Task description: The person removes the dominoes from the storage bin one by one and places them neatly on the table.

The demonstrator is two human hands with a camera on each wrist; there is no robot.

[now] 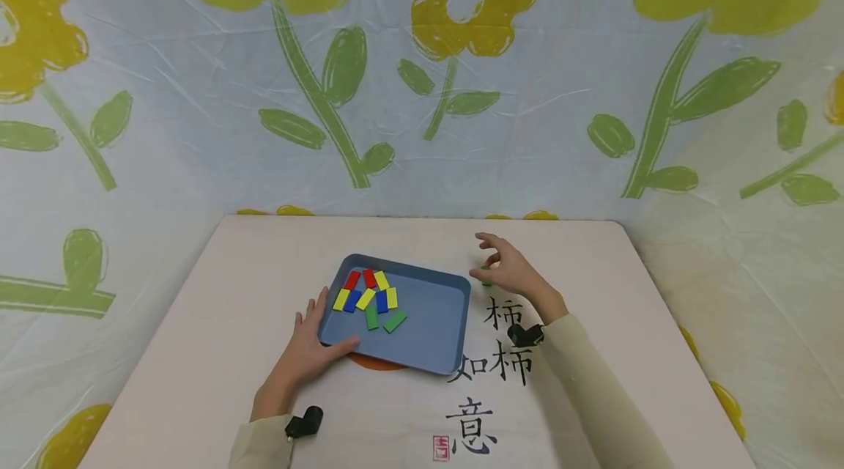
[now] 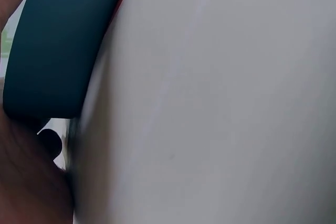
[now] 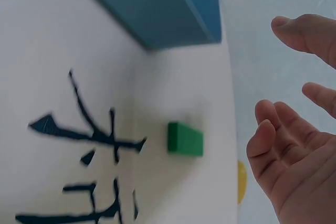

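Note:
A shallow blue tray (image 1: 422, 322) sits on the table, with several red, yellow, blue and green blocks lying flat toward its left side. My left hand (image 1: 306, 348) rests at the tray's near left corner, fingers spread along the left side and thumb over the front rim. In the left wrist view, the tray's dark corner (image 2: 58, 51) lies against the hand. Beyond the tray's right side, my right hand (image 1: 514, 275) is held above a single green block (image 3: 185, 140), its thumb and fingers apart. That block stands on the table, partly hidden by the hand in the head view.
Black brush characters (image 1: 469, 425) and a red seal mark (image 1: 441, 448) are printed on the table covering (image 1: 395, 425). An orange-red printed shape (image 1: 376, 363) shows under the tray's front edge. A flowered cloth (image 1: 527, 146) hangs behind the table and at both sides.

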